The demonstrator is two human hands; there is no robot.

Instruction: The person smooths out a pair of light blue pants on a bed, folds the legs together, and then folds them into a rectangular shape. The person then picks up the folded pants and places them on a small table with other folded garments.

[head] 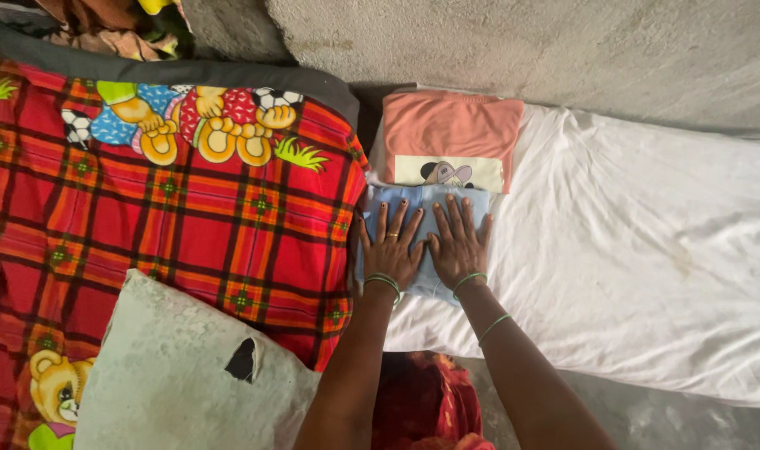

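From the head camera, the left hand [390,248] and right hand [457,246] lie flat, fingers spread, gripping nothing, pressing a folded light-blue cloth garment [426,218] on the white bed sheet [630,250]. It looks fully folded. A folded salmon-pink shirt [451,125] lies just beyond; open sheet spreads rightward, a red plaid blanket [172,217] borders left.

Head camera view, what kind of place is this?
Likely a sleeping area in a home, laid on a bare concrete floor: a white-sheeted mattress, a red plaid cartoon blanket, a worn pillow, and folded clothes under both hands.
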